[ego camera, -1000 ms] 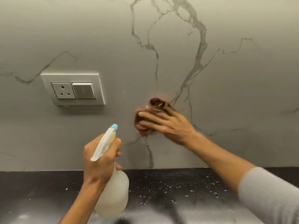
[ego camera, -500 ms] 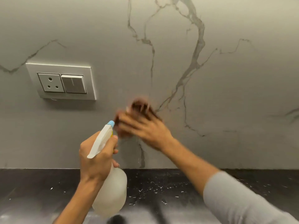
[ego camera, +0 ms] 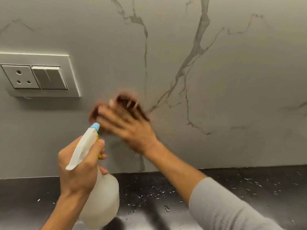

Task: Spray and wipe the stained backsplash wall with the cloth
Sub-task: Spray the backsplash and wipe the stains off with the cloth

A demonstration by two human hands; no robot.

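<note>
Your left hand (ego camera: 78, 170) grips the spray bottle (ego camera: 101, 198), its long axis tilted and its nozzle toward the wall (ego camera: 232, 97); your right hand (ego camera: 131, 128), fingers straight, presses the cloth (ego camera: 124, 100) there

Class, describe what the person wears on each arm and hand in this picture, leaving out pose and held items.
The right arm wears a light grey ribbed knit sleeve pushed up the forearm. The left hand and right hand are bare: no gloves, rings or watch visible. The left forearm shows no sleeve.
</note>
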